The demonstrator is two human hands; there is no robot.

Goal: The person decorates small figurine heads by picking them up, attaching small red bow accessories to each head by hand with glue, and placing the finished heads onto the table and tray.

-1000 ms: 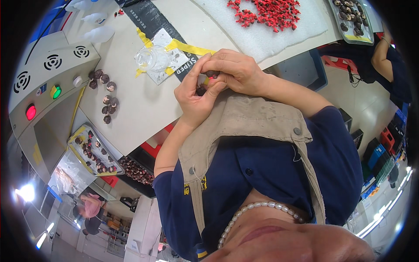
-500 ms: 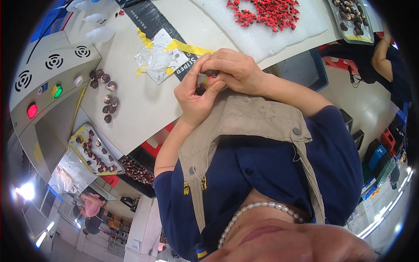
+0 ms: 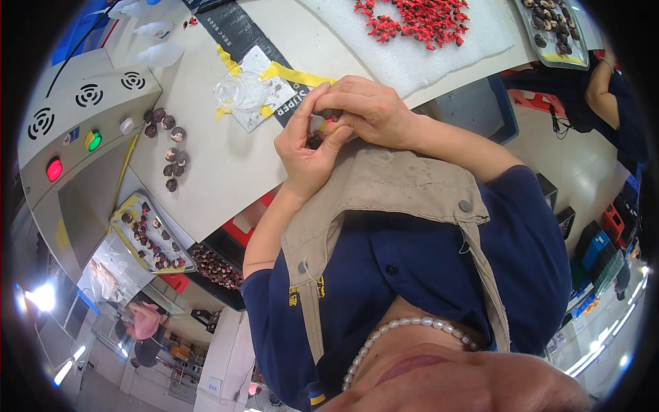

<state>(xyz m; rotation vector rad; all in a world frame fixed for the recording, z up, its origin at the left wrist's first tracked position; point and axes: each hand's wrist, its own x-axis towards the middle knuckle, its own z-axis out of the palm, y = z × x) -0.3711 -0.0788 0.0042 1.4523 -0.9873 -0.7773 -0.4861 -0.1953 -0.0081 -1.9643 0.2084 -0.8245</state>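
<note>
Pinching together just above the apron bib (image 3: 405, 192), the left hand (image 3: 309, 154) and right hand (image 3: 367, 110) close their fingertips on a small dark piece (image 3: 331, 114) with a reddish bit under it; it is too small to tell what kind. Just beyond them on the white table (image 3: 226, 172) lies a clear bag (image 3: 240, 90) on a yellow-taped card. To the left sit loose dark round pieces (image 3: 168, 147). Farther off, red parts (image 3: 419, 17) lie heaped on a white foam sheet (image 3: 453, 58).

Both hands (image 3: 336, 134) meet at the table's (image 3: 226, 172) near edge. Beyond them lies a clear cup (image 3: 240, 93); left, loose parts (image 3: 170, 147); at the far edge, a parts heap (image 3: 419, 17).
</note>
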